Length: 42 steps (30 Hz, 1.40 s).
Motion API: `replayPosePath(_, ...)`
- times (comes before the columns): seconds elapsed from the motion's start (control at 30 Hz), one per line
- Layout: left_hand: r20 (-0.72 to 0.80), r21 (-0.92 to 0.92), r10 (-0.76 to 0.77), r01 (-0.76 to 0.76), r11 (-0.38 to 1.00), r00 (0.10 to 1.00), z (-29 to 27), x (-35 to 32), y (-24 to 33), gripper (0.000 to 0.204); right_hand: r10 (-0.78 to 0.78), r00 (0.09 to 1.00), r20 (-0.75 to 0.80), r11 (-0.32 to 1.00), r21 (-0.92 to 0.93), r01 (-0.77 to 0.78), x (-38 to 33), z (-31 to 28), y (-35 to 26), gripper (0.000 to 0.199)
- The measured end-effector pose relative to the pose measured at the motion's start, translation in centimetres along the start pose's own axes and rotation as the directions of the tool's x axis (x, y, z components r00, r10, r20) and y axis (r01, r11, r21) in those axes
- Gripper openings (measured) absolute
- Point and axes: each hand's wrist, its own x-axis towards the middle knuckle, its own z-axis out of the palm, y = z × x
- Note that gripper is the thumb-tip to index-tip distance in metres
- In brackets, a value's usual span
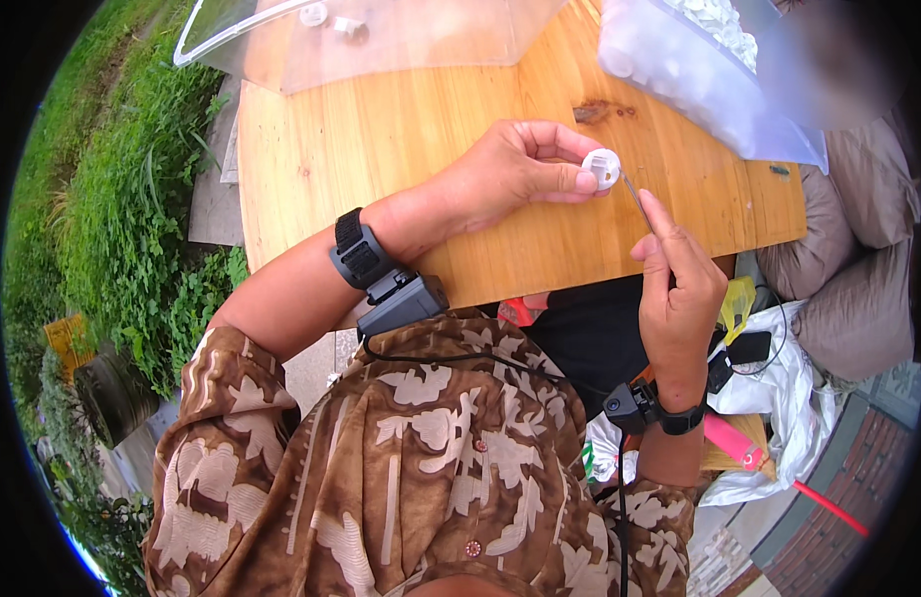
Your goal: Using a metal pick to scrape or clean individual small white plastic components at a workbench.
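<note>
Patterned blouse [421,468]; thin tool [637,199], seemingly steeply tilted, toward white cap [601,168].

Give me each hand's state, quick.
Left hand: closed, pinching a small white round part in its fingertips.
Right hand: closed on a thin metal pin pointed at that part.

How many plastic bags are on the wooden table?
2. A clear bag lies at the table's far left edge. A bag full of small white pieces sits at the far right. More may be out of view.
</note>
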Motion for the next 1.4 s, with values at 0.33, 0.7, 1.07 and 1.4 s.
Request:
replayPosePath(0.33,0.022,-0.026,0.022,-0.022,0.999,1.000,0.2,-0.1,-0.1,0.042,0.027,0.999,-0.043,0.999,0.042,-0.025,-0.5,1.5,0.5,0.039)
replayPosePath(0.7,-0.001,0.028,0.053,-0.053,0.998,0.999,0.2,-0.1,-0.3,0.040,0.031,0.998,-0.054,0.998,0.052,-0.028,-0.6,1.7,0.3,0.039)
replayPosePath(1.07,-0.015,0.045,0.072,-0.072,0.996,0.997,0.3,-0.1,-0.5,0.038,0.008,0.999,-0.035,0.998,0.057,-0.006,-0.7,2.0,0.4,0.043)
replayPosePath(1.4,-0.041,0.019,0.056,-0.056,0.998,0.998,0.4,-0.3,-0.8,0.038,-0.060,0.998,-0.029,0.994,-0.090,0.057,-1.1,2.0,0.3,0.048)
